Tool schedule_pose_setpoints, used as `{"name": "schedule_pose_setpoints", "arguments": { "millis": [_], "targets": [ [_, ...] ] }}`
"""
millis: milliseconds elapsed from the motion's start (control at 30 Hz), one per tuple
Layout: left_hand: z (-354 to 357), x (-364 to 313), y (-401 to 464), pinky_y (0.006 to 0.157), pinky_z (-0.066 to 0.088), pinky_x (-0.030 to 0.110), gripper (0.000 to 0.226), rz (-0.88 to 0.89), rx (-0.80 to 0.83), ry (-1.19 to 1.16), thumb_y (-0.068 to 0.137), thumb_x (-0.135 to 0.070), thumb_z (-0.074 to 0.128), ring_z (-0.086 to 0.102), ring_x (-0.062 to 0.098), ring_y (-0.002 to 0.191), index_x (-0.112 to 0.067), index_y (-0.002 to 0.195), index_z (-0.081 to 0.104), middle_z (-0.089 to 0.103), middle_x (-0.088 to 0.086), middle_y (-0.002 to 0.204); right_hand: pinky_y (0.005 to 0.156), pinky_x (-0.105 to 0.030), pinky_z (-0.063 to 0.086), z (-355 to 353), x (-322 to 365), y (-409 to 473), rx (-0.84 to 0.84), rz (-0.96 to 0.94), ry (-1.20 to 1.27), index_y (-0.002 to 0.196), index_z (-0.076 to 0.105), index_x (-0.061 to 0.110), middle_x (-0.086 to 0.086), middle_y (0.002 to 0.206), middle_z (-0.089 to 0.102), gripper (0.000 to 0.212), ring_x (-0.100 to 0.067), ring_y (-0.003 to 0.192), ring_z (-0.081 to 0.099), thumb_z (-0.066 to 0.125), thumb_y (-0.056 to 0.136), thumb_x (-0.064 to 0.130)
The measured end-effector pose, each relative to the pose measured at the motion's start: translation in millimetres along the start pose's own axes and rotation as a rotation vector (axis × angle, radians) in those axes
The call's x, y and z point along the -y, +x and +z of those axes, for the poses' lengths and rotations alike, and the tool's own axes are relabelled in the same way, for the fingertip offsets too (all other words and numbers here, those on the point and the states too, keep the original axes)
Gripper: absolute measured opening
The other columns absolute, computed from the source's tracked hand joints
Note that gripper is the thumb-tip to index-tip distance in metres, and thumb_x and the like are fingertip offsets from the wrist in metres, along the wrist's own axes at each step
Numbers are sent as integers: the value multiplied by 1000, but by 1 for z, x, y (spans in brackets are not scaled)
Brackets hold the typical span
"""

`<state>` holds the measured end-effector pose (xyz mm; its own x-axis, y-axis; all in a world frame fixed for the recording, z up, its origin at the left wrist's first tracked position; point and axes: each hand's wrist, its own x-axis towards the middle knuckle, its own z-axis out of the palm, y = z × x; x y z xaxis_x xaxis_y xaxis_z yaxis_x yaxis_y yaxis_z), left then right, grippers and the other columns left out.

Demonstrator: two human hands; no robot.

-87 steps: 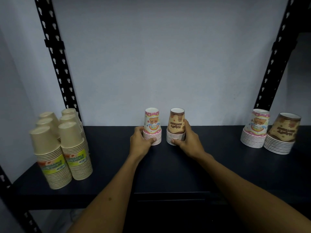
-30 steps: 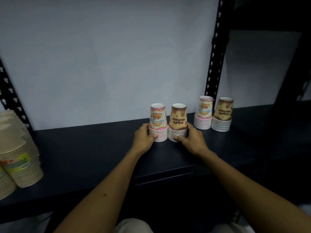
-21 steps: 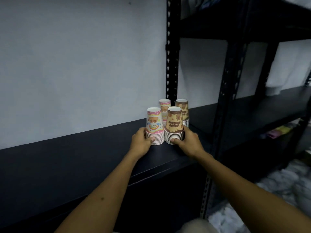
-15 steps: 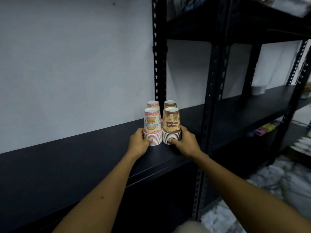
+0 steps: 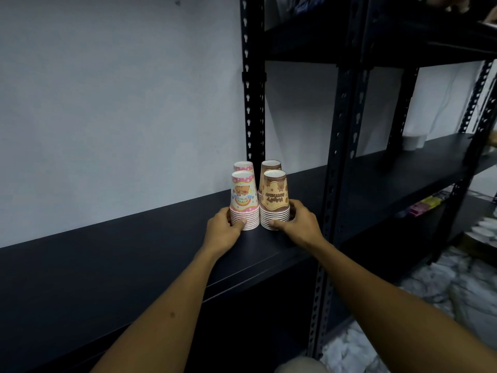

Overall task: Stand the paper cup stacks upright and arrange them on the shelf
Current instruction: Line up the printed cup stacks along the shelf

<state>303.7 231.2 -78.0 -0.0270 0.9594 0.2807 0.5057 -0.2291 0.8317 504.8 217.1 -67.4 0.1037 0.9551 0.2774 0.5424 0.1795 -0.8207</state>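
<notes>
Change: since a few seconds ago I have slid the two front stacks along the shelf [image 5: 134, 267], from its open middle toward the upright post [image 5: 251, 109] in the centre of the frame; they now stand just in front of the two stacks that were waiting there.
Meaning for the task: all four printed stacks stand upright, mouths down, in a tight two-by-two block; I judge this group nearly placed, with only a last nudge and letting go left.
Left grip: my left hand [image 5: 222, 232] curls round the ribbed base of the pink cup stack [image 5: 243, 200], thumb on the front rims.
Right grip: my right hand [image 5: 298, 224] wraps the base of the brown cup stack [image 5: 275, 199] the same way, thumb in front, fingers behind.
Where the cups are: centre of the frame, front pair touching or nearly so; the rear pink stack [image 5: 243, 166] and rear brown stack [image 5: 271, 165] peek over them, close to the wall [image 5: 121, 103].
Materials and shapes: thin printed paper, tapered cones, rolled rims layered like ridges at the bottom; light, and likely to tip if pushed high up.
Shelf surface: dark, matte, smooth; the post is black metal punched with keyhole slots.
</notes>
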Motion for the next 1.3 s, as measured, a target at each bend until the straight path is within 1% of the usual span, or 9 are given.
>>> {"name": "schedule_pose_setpoints", "arguments": {
  "millis": [100,200,300,433,567,667,833,1033,1300],
  "targets": [
    [-1,-1,-2,88,43,20,55,-5,4,17,81,-20,73,60,15,112,-12,131,53,63,2,126,86,-23,44,-3,2,1,39,23,6,137,47,13,-3,127,63,74,-14,105,59,82,72,19],
    [-1,-2,-3,87,43,19,53,2,-11,21,81,-16,71,61,16,111,-10,130,54,64,4,125,88,-24,44,-5,2,3,54,49,-2,134,50,9,-6,127,63,68,-19,110,60,82,74,17],
    [0,-2,-3,87,42,19,51,15,-24,36,82,-15,71,61,17,111,-9,130,55,64,5,125,90,-26,45,-3,0,3,33,58,1,133,51,8,-8,127,64,68,-21,113,61,82,74,19],
    [1,-1,-3,89,42,20,51,19,-29,46,83,-16,71,60,18,113,-8,130,54,64,6,125,92,-30,48,0,0,1,-5,31,-35,132,54,11,-6,124,66,65,-22,111,62,82,75,24],
    [1,-1,-4,89,42,20,51,15,-35,57,83,-17,71,60,19,113,-7,130,53,63,6,126,88,-29,47,1,1,-1,-16,14,-56,131,55,12,-6,122,67,62,-23,108,63,80,76,26],
    [1,-1,-3,88,42,20,50,22,-36,70,83,-17,71,60,18,112,-7,129,54,64,6,125,88,-31,48,1,1,0,-26,17,-73,130,57,13,-5,121,68,62,-23,105,64,81,75,28],
    [2,0,-3,88,43,20,50,16,-39,86,83,-18,71,61,18,111,-7,129,54,64,7,124,86,-29,47,0,0,-2,-23,10,-88,132,55,13,-5,123,67,64,-23,107,63,80,76,28],
    [2,-1,-3,87,42,20,50,10,-36,100,84,-19,70,60,19,112,-7,130,53,63,7,125,93,-36,50,1,-1,-2,-18,16,-87,134,54,14,-6,126,65,65,-24,111,62,80,76,28],
    [1,-2,-4,89,43,23,51,-1,-24,111,84,-20,69,59,21,115,-7,130,52,62,8,127,88,-35,50,5,-3,-3,-29,1,-135,133,55,18,-3,122,67,61,-24,109,62,77,78,32]
  ]
}}
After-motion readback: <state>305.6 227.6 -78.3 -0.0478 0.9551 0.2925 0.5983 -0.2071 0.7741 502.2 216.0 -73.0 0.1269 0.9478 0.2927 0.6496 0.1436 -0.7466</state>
